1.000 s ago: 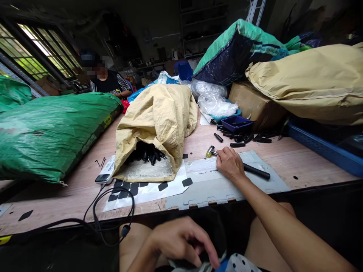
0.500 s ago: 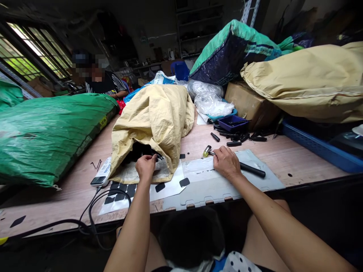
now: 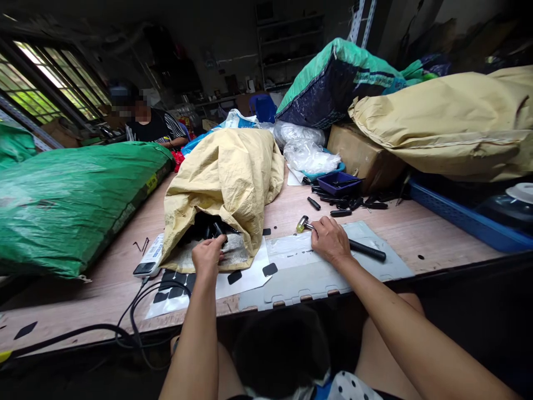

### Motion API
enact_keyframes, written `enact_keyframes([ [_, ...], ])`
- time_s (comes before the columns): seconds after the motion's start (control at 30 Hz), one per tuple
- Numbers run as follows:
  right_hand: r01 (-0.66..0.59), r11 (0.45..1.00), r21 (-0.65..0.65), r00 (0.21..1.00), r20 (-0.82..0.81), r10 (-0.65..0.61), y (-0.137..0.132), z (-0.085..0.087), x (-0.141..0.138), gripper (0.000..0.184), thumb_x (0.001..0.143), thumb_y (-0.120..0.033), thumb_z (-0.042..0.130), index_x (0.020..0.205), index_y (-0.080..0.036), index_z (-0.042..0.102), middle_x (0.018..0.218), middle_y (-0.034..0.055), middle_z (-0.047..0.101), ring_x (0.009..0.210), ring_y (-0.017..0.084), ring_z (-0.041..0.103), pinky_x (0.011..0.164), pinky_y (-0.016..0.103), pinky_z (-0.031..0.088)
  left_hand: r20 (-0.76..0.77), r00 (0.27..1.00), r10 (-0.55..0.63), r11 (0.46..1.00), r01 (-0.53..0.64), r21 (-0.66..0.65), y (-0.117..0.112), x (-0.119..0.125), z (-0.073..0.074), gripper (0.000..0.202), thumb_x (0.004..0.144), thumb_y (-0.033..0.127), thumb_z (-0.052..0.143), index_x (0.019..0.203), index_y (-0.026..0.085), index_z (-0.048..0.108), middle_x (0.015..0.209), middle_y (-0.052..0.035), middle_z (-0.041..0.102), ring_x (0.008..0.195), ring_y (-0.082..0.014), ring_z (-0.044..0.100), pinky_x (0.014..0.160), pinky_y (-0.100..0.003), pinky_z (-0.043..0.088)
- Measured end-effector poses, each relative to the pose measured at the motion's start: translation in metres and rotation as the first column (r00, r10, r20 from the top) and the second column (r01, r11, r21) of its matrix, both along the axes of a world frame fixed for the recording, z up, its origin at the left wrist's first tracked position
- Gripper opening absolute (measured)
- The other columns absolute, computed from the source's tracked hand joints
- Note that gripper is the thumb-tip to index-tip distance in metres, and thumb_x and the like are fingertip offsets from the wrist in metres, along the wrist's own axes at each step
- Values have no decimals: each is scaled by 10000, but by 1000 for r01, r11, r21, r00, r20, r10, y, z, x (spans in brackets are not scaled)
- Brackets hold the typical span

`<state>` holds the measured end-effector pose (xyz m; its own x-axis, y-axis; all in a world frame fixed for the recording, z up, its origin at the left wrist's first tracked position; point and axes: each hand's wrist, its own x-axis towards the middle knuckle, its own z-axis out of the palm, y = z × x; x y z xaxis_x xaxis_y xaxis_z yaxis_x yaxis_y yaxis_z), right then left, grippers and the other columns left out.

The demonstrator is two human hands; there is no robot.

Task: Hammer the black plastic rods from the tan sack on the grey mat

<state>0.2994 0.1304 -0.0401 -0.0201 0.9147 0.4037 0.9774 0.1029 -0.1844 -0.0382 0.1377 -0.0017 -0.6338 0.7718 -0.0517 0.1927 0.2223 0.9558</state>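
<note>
Arm stretched forward, the left hand (image 3: 208,255) pinches 1 black piece (image 3: 217,228) at the mouth of the yellow sack (image 3: 233,172). The right hand (image 3: 330,240) curls around the hammer (image 3: 367,250).

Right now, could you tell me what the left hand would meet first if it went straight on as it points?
The left hand points into the mouth of the yellow sack; it would likely meet the black pieces piled inside first, though depth is unclear.
</note>
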Motion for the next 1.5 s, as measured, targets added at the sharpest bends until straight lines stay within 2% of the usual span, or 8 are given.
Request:
enact_keyframes([
  [0.1, 1, 1000, 0, 1000, 1, -1, 0, 0, 0, 254, 926, -221, 545, 1095, -179, 730, 1034, 102, 625, 1008, 241, 513, 835, 345, 356, 367, 929, 38, 994, -74, 84, -26, 7, 11, 400, 480, 384, 839, 717, 160, 609, 594, 46, 587, 504, -114, 574, 515, -249, 495],
  [0.17, 1, 1000, -1, 1000, 1, -1, 0, 0, 0, 256, 925, -218, 542, 1094, -181, 731, 1034, 102, 625, 1010, 241, 510, 834, 343, 352, 440, 898, -3, 980, -85, 180, -38, 14, 24, 429, 470, 351, 864, 743, 158, 595, 647, 43, 619, 578, -122, 639, 585, -249, 550],
  [0.27, 3, 1000, 2, 1000, 7, -3, 0, 0, 0, 254, 923, -218, 538, 1083, -181, 732, 1030, 104, 624, 1014, 241, 508, 835, 339, 349, 373, 920, -122, 949, -2, 316, -50, 30, 45, 468, 487, 319, 903, 798, 168, 587, 662, 38, 647, 611, -138, 670, 619, -263, 574],
  [0.37, -1, 1000, 11, 1000, 12, 1, 0, -1, 0, 256, 928, -220, 528, 1078, -178, 731, 1020, 105, 625, 1016, 243, 509, 839, 339, 350, 195, 920, -340, 892, 250, 376, -60, 56, 50, 456, 572, 329, 908, 911, 173, 647, 727, 12, 691, 631, -140, 663, 625, -272, 568],
  [0.5, -14, 1000, 16, 1000, 9, 14, 0, -3, 1, 259, 933, -216, 517, 1078, -176, 728, 1024, 108, 628, 1010, 244, 506, 835, 340, 352, 4, 789, -615, 773, 601, 201, -72, 90, 28, 319, 725, 339, 826, 997, 193, 743, 873, -33, 733, 744, -160, 660, 686, -293, 554],
  [0.6, -16, 1000, 18, 1000, 7, 16, 0, -3, 1, 261, 929, -212, 522, 1085, -173, 728, 1030, 111, 628, 1008, 245, 503, 835, 341, 355, -204, 702, -683, 711, 702, 35, -73, 104, 8, 172, 766, 285, 785, 915, 202, 774, 848, -29, 707, 703, -151, 602, 695, -308, 510],
  [0.93, -9, 1000, 21, 1000, -2, 9, -1, -2, 0, 251, 928, -215, 522, 1068, -182, 728, 1013, 101, 618, 1006, 241, 505, 837, 334, 352, -513, 572, -640, 715, 688, -124, -41, 110, -19, 153, 846, 206, 722, 997, 213, 742, 985, -53, 687, 972, -232, 580, 899, -371, 449],
  [1.5, -23, 999, 46, 999, -29, 24, -2, -4, 3, 278, 934, -226, 540, 1157, -205, 705, 1010, 82, 643, 1000, 234, 518, 834, 324, 354, -520, 537, -664, 710, 671, -213, -29, 117, -29, 189, 829, 337, 780, 1003, 264, 773, 953, -39, 662, 975, -234, 542, 882, -355, 407],
])
